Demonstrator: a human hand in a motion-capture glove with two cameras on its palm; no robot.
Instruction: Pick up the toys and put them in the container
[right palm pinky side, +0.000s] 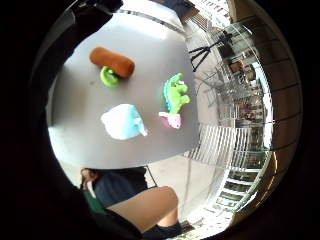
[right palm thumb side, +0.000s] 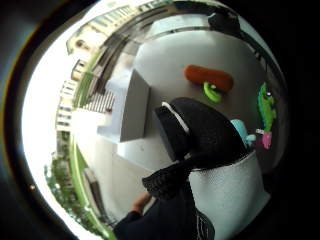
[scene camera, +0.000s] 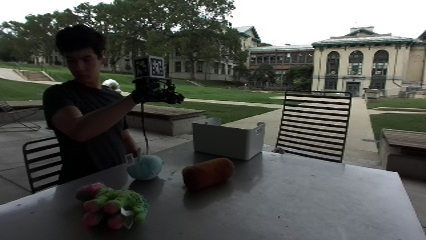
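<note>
Three plush toys lie on the grey table (scene camera: 319, 200): a brown roll (scene camera: 208, 173) in the middle, a pale blue round one (scene camera: 145, 167) to its left, and a green and pink dinosaur (scene camera: 113, 205) at the near left corner. The white container (scene camera: 227, 140) stands at the far edge, behind the roll. My gloved right hand (scene camera: 154, 92) is raised high above the table near the blue toy's side, holding nothing. From the palm I look down on the roll (right palm pinky side: 112, 61), a green curl (right palm pinky side: 108, 76) beside it, the blue toy (right palm pinky side: 123, 121) and the dinosaur (right palm pinky side: 175, 97).
A slatted chair (scene camera: 313, 125) stands behind the table's far side, right of the container. Another chair (scene camera: 40, 155) is behind the person at the left. The right half of the tabletop carries nothing.
</note>
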